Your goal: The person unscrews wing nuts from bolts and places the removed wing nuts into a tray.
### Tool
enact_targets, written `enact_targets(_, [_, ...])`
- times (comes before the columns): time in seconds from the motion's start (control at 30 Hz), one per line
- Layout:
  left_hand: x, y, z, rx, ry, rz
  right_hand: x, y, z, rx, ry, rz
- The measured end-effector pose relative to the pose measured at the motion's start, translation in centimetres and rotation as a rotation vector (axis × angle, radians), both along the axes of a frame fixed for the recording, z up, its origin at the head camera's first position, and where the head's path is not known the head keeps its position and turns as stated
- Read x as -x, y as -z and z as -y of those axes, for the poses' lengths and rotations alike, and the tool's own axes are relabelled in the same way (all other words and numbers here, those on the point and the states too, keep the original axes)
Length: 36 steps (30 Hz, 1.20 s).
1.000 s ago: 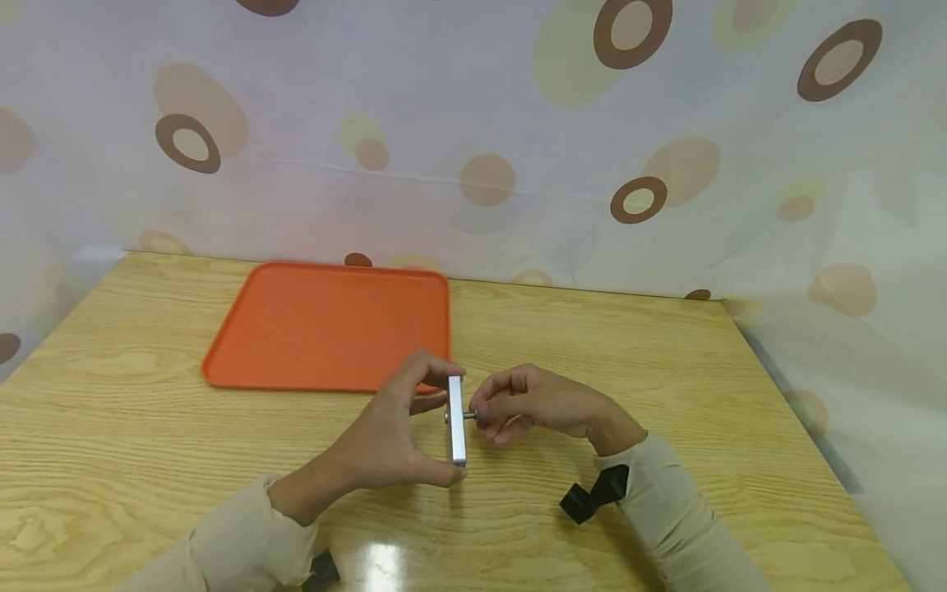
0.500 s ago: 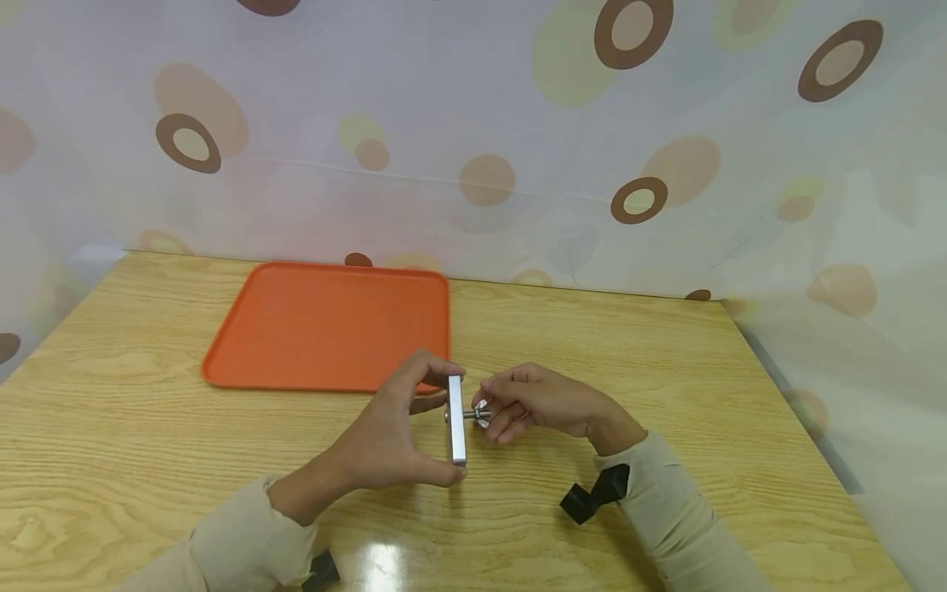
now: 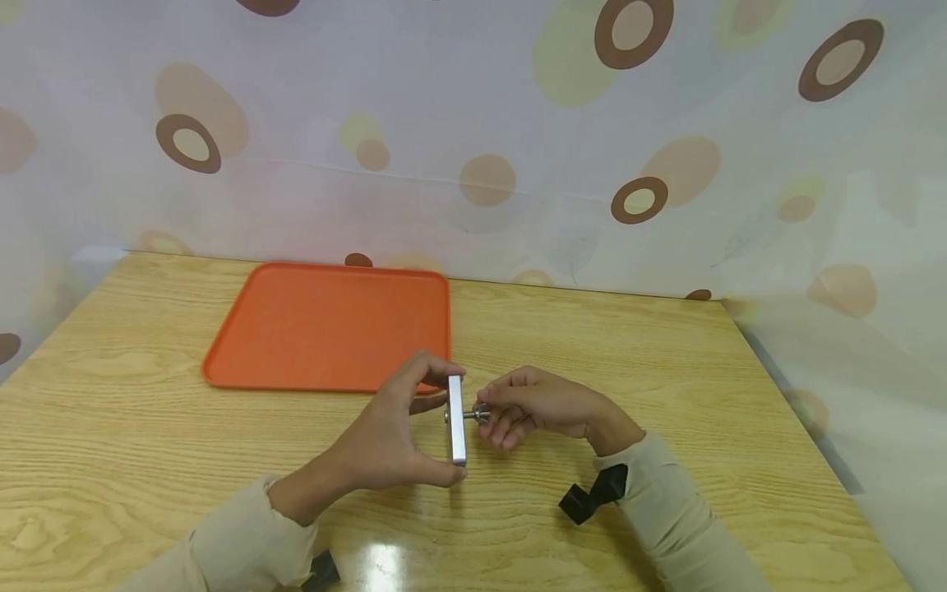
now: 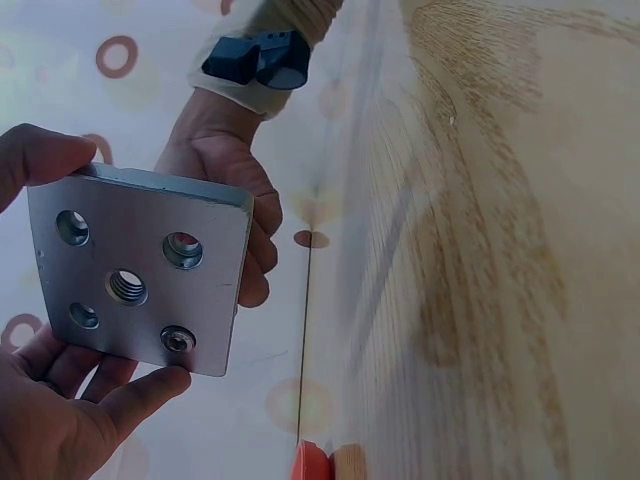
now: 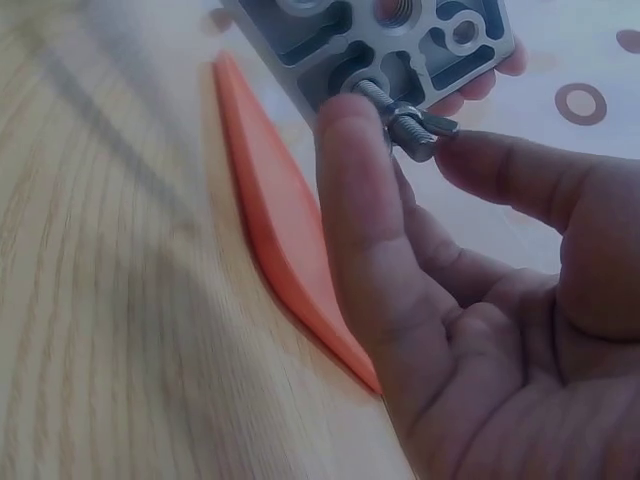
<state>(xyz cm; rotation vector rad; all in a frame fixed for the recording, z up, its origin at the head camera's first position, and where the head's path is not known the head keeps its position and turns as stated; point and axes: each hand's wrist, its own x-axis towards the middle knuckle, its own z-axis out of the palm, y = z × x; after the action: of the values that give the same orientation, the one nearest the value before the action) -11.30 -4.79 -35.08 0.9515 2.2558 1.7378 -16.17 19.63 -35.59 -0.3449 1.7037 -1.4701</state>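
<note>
My left hand (image 3: 385, 440) grips a square silver metal plate (image 3: 456, 419) by opposite edges, holding it on edge above the table. Round holes and one larger threaded hole show on its flat face in the left wrist view. A bolt (image 5: 412, 140) runs through one corner hole, its head on the left hand's side and its threaded end sticking out of the ribbed face. On that thread sits a wing nut (image 5: 438, 125), some way out from the plate. The thumb and index finger of my right hand (image 3: 547, 403) pinch the wing nut from both sides.
An orange-red tray (image 3: 333, 329) lies at the back left of the wooden table (image 3: 629, 353), just beyond the left hand. A patterned sheet (image 3: 444, 123) hangs behind the table and along its right side. Black cameras (image 3: 594, 493) are strapped to the wrists.
The right fingers have shifted around the wing nut; it was covered at first, then its wings showed, and now they stand at a different angle. The left hand and plate stay in place.
</note>
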Motion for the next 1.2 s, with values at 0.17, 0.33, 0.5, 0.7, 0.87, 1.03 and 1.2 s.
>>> enact_targets(0.17, [0.06,0.00,0.03,-0.005,0.006,-0.014,0.03,-0.06,-0.16,-0.023,-0.011,-0.024])
enact_targets(0.33, [0.12,0.03,0.04,-0.013,0.016,-0.029,0.00,-0.25,-0.16,-0.037,-0.038,-0.060])
enact_targets(0.5, [0.09,0.01,0.02,-0.013,0.013,-0.015,0.04,-0.25,-0.21,0.001,-0.048,-0.077])
enact_targets(0.7, [0.05,0.02,0.06,-0.005,0.006,-0.002,0.04,-0.03,-0.29,0.047,-0.081,-0.134])
enact_targets(0.87, [0.11,0.10,0.07,-0.018,0.015,-0.022,0.02,-0.03,-0.24,0.042,-0.080,-0.162])
enact_targets(1.03, [0.18,0.14,0.05,-0.027,0.018,-0.049,0.17,-0.05,-0.18,-0.016,0.011,-0.110])
enact_targets(1.2, [0.11,0.07,0.02,-0.027,0.009,-0.039,0.11,-0.02,-0.04,-0.023,0.029,-0.017])
